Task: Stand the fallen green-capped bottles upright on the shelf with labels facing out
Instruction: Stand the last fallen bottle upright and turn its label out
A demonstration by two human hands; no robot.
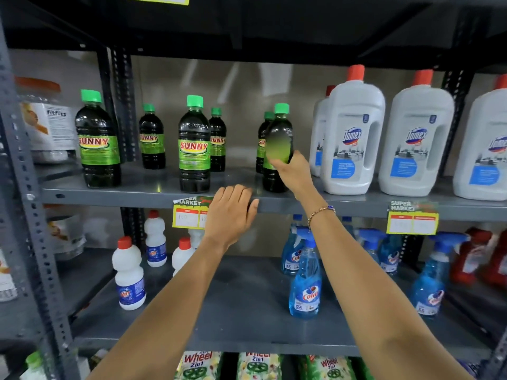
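Six green-capped bottles stand upright on the shelf point(153, 189). The left hand point(231, 212) rests on the shelf edge, fingers loosely spread, holding nothing, half covering a price tag point(189, 215). The right hand point(295, 174) has its fingers wrapped round the rightmost bottle point(277, 149), whose label is a blur, so no telling which way it faces. It hides most of the bottle behind point(262, 141).

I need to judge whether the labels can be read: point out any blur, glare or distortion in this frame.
Head view: the held bottle under the right hand has a smeared, unreadable label; the other SUNNY labels are sharp; soft glare streaks the back wall; wide-angle bending tilts the left upright.
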